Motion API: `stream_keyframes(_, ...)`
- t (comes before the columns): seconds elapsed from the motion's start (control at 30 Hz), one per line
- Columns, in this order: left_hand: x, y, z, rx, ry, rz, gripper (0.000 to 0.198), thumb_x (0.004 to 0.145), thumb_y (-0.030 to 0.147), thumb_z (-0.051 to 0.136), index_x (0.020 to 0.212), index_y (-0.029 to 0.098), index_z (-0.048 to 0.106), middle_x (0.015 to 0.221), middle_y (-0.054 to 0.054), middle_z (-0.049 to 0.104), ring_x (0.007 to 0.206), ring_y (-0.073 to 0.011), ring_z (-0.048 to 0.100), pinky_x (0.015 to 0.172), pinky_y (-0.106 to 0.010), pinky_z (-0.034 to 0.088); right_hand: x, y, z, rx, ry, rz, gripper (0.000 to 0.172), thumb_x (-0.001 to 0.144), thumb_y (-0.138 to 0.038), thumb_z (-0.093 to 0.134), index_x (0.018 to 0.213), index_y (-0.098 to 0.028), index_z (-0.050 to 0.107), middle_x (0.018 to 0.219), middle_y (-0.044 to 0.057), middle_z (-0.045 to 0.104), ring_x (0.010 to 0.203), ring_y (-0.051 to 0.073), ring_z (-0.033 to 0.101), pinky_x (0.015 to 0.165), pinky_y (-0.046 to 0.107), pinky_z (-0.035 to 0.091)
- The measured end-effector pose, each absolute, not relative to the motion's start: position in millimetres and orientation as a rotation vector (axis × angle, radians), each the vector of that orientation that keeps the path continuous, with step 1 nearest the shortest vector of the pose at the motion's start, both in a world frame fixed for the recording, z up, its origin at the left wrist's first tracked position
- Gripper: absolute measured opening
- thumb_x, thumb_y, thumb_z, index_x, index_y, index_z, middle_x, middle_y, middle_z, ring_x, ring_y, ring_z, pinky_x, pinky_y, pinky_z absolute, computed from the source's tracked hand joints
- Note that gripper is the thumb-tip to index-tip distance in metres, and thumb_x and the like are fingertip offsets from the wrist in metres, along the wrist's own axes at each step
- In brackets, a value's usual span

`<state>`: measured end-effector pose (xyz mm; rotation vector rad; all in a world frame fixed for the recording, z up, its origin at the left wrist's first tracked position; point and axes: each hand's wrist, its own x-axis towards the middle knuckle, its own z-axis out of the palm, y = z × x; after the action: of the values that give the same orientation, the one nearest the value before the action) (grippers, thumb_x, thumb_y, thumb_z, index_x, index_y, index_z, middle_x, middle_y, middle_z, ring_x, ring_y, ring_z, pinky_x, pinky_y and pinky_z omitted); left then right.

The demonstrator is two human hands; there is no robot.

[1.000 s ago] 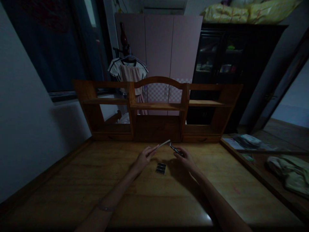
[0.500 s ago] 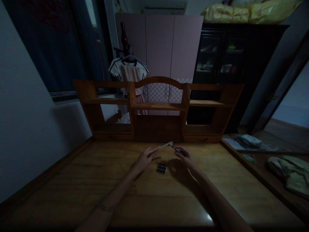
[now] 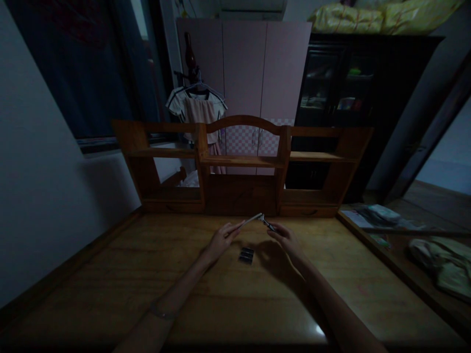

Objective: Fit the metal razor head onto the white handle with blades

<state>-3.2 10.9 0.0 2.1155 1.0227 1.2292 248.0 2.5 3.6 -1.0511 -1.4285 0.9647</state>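
My left hand [image 3: 222, 240] is closed on a thin pale stick [image 3: 251, 219], which slants up to the right. What kind of thing it is, I cannot make out. In my right hand [image 3: 286, 236] is a razor [image 3: 265, 222] with a dark handle and a silver head pointing up and left. The stick's far end meets the razor's head or sits just beside it; I cannot tell whether they touch. Below and between the hands, a small black pack [image 3: 246, 255] with dark rows lies flat on the wooden desk [image 3: 221, 304].
A wooden shelf unit [image 3: 241, 161] with small drawers stands along the desk's back edge. A wall [image 3: 44, 171] borders the left side. Past the right edge lie papers [image 3: 375, 215] and a pale cloth or bag [image 3: 447, 264].
The razor's head has turned slightly and dropped a little from the stick's tip. Both hands stay almost in place, and the black pack is where it was.
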Motion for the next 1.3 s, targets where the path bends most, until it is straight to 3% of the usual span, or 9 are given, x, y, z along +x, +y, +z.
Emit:
stream_keyframes(0.4, -3, 11, 2, 2.110, 1.013, 1.258, 0.039, 0.091, 0.035, 0.046, 0.127, 0.023, 0.054, 0.097, -0.006, 0.060, 0.086, -0.0150, 0.053, 0.081, -0.026, 0.042, 251, 7, -3, -1.062, -1.425, 0.956, 0.035, 0.070, -0.039, 0.068, 0.101, -0.023, 0.068, 0.099, 0.005, 0.068, 0.092, 0.024, 0.059, 0.082, 0.036, 0.043)
stream_keyframes(0.7, -4, 10, 2, 2.149, 1.036, 1.345, 0.039, 0.091, 0.032, 0.045, 0.129, 0.025, 0.050, 0.084, -0.002, 0.051, 0.077, -0.0126, 0.048, 0.073, -0.023, 0.039, 250, 3, 4, -1.040, -1.383, 0.991, 0.038, 0.067, -0.040, 0.070, 0.101, -0.022, 0.068, 0.099, 0.005, 0.068, 0.092, 0.023, 0.058, 0.081, 0.034, 0.042)
stream_keyframes(1.3, -1, 9, 2, 2.072, 1.037, 1.304, 0.040, 0.090, 0.036, 0.047, 0.127, 0.023, 0.053, 0.091, -0.004, 0.058, 0.083, -0.0149, 0.052, 0.079, -0.025, 0.041, 249, 0, 8, -1.072, -1.424, 0.943, 0.037, 0.070, -0.039, 0.068, 0.104, -0.021, 0.067, 0.104, 0.006, 0.067, 0.094, 0.024, 0.059, 0.081, 0.034, 0.044)
